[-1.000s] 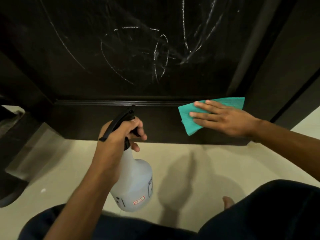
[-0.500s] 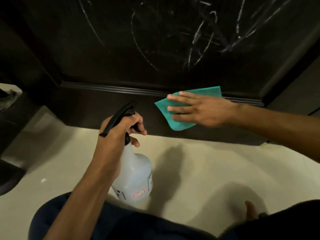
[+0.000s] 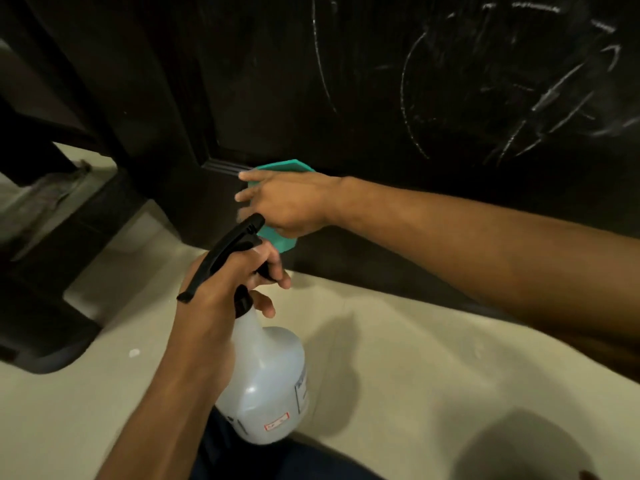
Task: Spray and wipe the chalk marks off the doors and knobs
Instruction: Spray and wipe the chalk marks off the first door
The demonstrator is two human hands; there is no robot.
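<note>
Cloth [image 3: 277,168], teal, lies flat under my right hand [image 3: 287,202], fingers straight, pressed near the door's [image 3: 346,98] lower left corner; my left hand [image 3: 221,282] grips the spray bottle [image 3: 266,382] just below.

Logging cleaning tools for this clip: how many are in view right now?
2. A translucent white plastic spray bottle with a black trigger, gripped in the left hand, and a teal cloth pressed flat against the dark door under the right hand. Others may lie outside view.

Teal cloth [image 3: 277,167], white-scrawled dark door [image 3: 381,81]
</note>
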